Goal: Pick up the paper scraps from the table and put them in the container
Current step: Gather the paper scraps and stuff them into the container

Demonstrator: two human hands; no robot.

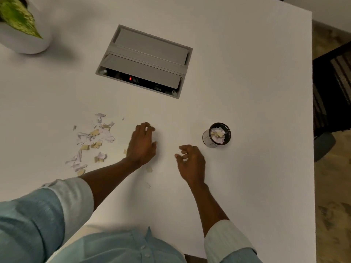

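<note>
A scatter of white, pink and yellow paper scraps [95,141] lies on the white table [247,82], left of centre. Two stray scraps [149,169] rest near my left wrist. A small round container [216,135] with a dark rim stands to the right, holding several scraps. My left hand [142,145] lies palm down on the table just right of the pile, fingers curled; whether it holds a scrap is hidden. My right hand [191,162] hovers between the left hand and the container, fingers loosely apart and empty.
A grey cable hatch [144,59] is set into the table behind the hands. A white plant pot [24,38] with a green leaf stands at the far left. The table's right edge runs beside a dark chair [332,92].
</note>
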